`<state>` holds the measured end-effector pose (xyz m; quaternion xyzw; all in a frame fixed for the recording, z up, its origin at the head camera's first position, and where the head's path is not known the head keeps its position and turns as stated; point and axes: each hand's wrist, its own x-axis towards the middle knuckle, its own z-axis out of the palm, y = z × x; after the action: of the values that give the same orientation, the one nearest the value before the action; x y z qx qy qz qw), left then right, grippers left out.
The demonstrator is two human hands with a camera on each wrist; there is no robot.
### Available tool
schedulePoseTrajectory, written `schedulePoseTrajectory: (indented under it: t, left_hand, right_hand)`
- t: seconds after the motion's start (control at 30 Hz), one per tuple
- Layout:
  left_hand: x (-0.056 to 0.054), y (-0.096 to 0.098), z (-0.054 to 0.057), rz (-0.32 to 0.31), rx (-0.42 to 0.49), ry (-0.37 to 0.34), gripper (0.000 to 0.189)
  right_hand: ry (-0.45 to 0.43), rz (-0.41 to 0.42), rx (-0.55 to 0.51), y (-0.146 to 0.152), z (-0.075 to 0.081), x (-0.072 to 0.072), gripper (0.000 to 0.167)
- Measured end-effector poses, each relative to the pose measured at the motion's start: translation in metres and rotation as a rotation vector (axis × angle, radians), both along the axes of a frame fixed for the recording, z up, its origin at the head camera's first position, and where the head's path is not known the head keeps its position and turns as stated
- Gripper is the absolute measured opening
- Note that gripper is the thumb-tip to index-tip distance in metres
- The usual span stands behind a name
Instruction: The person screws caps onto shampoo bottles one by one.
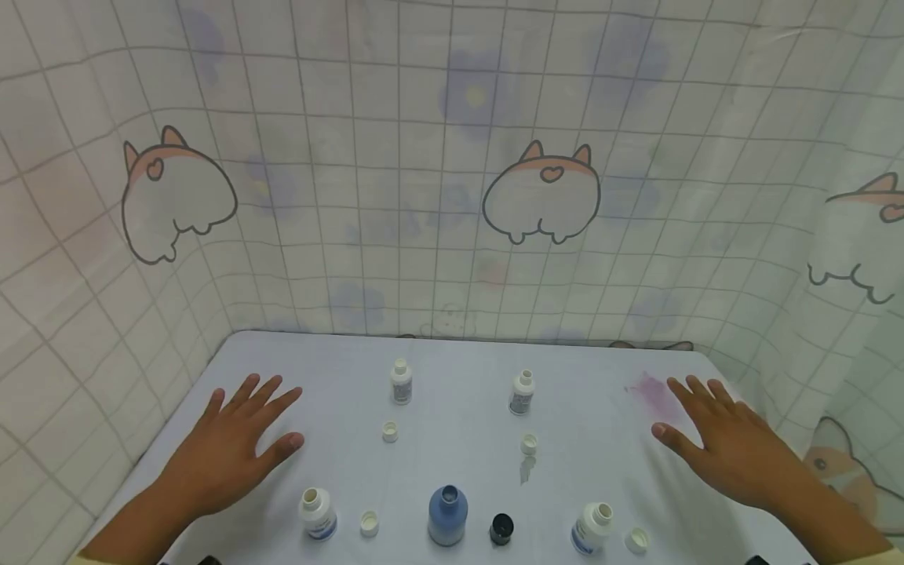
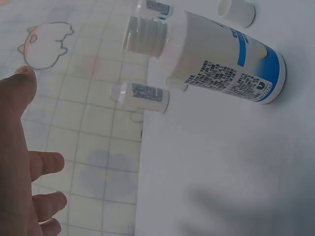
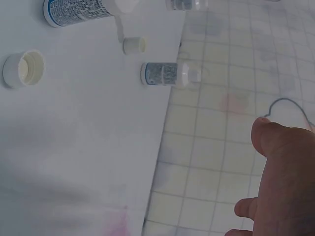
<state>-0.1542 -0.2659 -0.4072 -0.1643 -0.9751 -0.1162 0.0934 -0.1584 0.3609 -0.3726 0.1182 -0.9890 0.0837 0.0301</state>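
My left hand [image 1: 233, 455] hovers over the left part of the white table with its fingers spread and nothing in them. Closest to it stands an uncapped white bottle [image 1: 318, 515] with a blue-trimmed label, and a white cap [image 1: 369, 523] lies beside that. On the other side, my right hand [image 1: 730, 447] is likewise spread and holds nothing. The nearest bottle to it is another uncapped white one [image 1: 592, 528], with its white cap [image 1: 636, 540] to the right. Between them, at the front, stand an open blue bottle [image 1: 448, 515] and a black cap [image 1: 501, 529].
Farther back stand two small white bottles, one left [image 1: 401, 382] and one right [image 1: 522, 392], each with a white cap in front, the left cap [image 1: 390, 431] and the right cap [image 1: 529, 445]. A pink stain [image 1: 653, 395] marks the table [image 1: 452, 455]. A checked curtain [image 1: 395, 196] encloses the back and sides.
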Motion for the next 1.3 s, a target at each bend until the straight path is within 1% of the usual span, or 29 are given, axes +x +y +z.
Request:
schedulePoseTrajectory:
  t: [0.1, 0.2, 0.33, 0.5, 0.6, 0.7, 0.83, 1.13, 1.3]
  left_hand:
    - [0.002, 0.0, 0.001, -0.005, 0.024, -0.013, 0.067]
    - [0.004, 0.0, -0.001, -0.013, 0.069, -0.027, 0.064]
    - [0.007, -0.003, -0.008, -0.026, 0.129, -0.05, 0.06]
    - [0.01, -0.004, -0.016, -0.064, 0.18, -0.041, 0.054]
    - [0.012, -0.004, -0.017, -0.08, 0.204, -0.047, 0.052]
    - [0.014, -0.003, -0.018, -0.083, 0.224, -0.081, 0.051]
    - [0.017, -0.002, -0.02, -0.071, 0.231, -0.114, 0.05]
    - [0.021, -0.002, -0.025, -0.045, 0.226, -0.136, 0.049]
    - [0.024, -0.004, -0.03, -0.06, 0.242, -0.133, 0.048]
  right_hand:
    - [0.004, 0.005, -0.005, -0.002, 0.001, 0.001, 0.08]
    - [0.008, 0.01, -0.009, -0.004, 0.002, 0.002, 0.08]
    - [0.013, 0.015, -0.006, -0.007, 0.003, 0.002, 0.081]
    - [0.017, 0.023, -0.009, -0.007, 0.001, 0.001, 0.081]
    - [0.011, 0.02, -0.015, -0.008, 0.0, 0.002, 0.081]
    - [0.005, 0.016, -0.02, -0.009, 0.0, 0.002, 0.082]
    - [0.005, 0.018, -0.026, -0.011, 0.001, 0.002, 0.082]
    - [-0.01, 0.017, -0.015, -0.014, -0.001, 0.002, 0.084]
    - [-0.02, 0.008, -0.004, -0.014, -0.003, 0.001, 0.085]
